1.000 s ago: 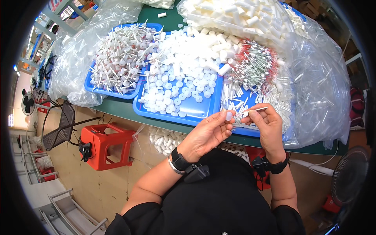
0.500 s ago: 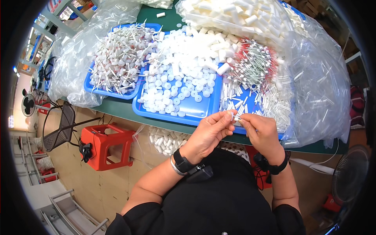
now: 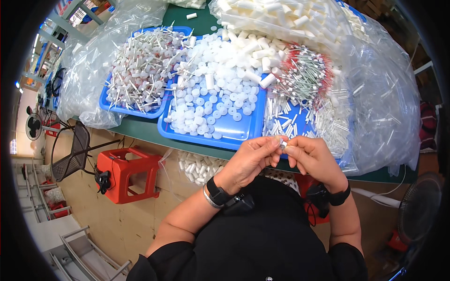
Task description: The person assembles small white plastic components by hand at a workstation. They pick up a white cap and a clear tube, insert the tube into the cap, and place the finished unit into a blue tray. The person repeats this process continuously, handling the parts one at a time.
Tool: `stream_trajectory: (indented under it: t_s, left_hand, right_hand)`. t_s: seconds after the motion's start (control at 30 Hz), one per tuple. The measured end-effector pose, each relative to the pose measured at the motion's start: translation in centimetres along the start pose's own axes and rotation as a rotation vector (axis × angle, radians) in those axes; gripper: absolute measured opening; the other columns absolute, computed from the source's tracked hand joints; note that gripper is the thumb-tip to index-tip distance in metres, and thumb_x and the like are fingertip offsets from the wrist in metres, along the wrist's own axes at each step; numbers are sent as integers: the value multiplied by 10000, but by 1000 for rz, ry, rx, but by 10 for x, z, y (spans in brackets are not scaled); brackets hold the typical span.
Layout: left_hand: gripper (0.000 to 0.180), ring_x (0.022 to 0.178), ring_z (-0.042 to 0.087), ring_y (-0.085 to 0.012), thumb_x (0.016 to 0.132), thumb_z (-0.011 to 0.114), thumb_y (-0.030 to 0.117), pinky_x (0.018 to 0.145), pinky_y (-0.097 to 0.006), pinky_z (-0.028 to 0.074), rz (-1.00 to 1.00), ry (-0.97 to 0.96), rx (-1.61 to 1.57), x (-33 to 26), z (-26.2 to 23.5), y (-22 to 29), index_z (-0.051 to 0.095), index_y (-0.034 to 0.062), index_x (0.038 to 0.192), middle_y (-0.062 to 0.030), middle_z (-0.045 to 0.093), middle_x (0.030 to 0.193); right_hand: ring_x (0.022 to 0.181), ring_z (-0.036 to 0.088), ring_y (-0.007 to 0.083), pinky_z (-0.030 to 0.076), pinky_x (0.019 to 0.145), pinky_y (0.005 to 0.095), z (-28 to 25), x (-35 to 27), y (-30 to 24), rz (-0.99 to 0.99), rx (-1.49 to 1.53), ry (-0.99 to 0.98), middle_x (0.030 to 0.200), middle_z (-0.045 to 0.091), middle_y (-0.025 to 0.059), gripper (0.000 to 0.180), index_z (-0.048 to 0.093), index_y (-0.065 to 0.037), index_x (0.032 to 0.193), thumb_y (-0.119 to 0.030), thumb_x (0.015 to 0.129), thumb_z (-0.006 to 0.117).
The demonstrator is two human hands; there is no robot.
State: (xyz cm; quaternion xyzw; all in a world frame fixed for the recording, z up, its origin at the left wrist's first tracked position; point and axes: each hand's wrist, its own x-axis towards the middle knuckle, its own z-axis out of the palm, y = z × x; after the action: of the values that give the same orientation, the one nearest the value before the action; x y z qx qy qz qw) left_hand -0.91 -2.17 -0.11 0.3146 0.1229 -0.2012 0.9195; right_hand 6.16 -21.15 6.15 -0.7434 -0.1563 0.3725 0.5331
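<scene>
I see my left hand [image 3: 251, 159] and right hand [image 3: 311, 157] pinched shut together on a tiny white part [image 3: 282, 144], lower centre. It could slip floorward; beyond, the blue tray [image 3: 234, 133] of white discs [image 3: 206, 100] sits close.

We are barely seeing the tiny white part [image 3: 282, 144], mostly hidden between fingertips [image 3: 274, 142]; the far bag of white tubes [image 3: 290, 18] is getting cut off.
</scene>
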Motion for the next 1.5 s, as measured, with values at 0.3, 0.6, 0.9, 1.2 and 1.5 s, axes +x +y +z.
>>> stream_trajectory:
  t_s: [0.3, 0.6, 0.9, 1.2, 1.5]
  left_hand:
    - [391, 738, 587, -82, 1019, 611, 231, 703, -219, 501, 35, 57, 71, 2, 6, -9, 596, -33, 1306, 5, 631, 873]
    - [383, 793, 651, -112, 1021, 596, 334, 722, -234, 545, 154, 155, 42, 1, -1, -1, 636, -12, 1181, -41, 672, 908]
    - [384, 974, 704, -185, 1029, 584, 293, 855, -283, 584, 173, 206, 26, 0, 4, -1, 582, -22, 1249, -126, 686, 1072]
    - [317, 999, 695, -218, 1020, 603, 252, 901, -315, 581, 273, 261, -46, 1, 1, 1, 596, 3, 1216, -114, 674, 1023]
    - [277, 1015, 695, -232, 1013, 613, 240, 912, -318, 583, 297, 263, -63, 2, 3, 0, 606, 18, 1179, -115, 673, 1019]
  right_hand:
    - [518, 622, 182, 461, 502, 321, 7, -1, 13, -311, -354, 166, 646, 623, 91, 120, 664, 6, 995, -101, 980, 612]
    - [819, 667, 338, 543, 723, 391, -29, 42, 38, -601, -1053, 456, 985, 669, 119, 181, 667, -2, 1015, -10, 856, 580]
    - [719, 662, 291, 535, 641, 387, -25, 40, 43, -532, -1284, 339, 817, 608, 150, 53, 569, -4, 803, -10, 789, 620]
    - [602, 627, 175, 499, 564, 290, -10, 5, 20, -440, -470, 264, 768, 646, 104, 110, 612, -12, 948, -8, 855, 671]
    - [615, 653, 210, 511, 572, 301, -5, 3, 17, -495, -511, 277, 807, 655, 117, 106, 619, -8, 962, -12, 868, 668]
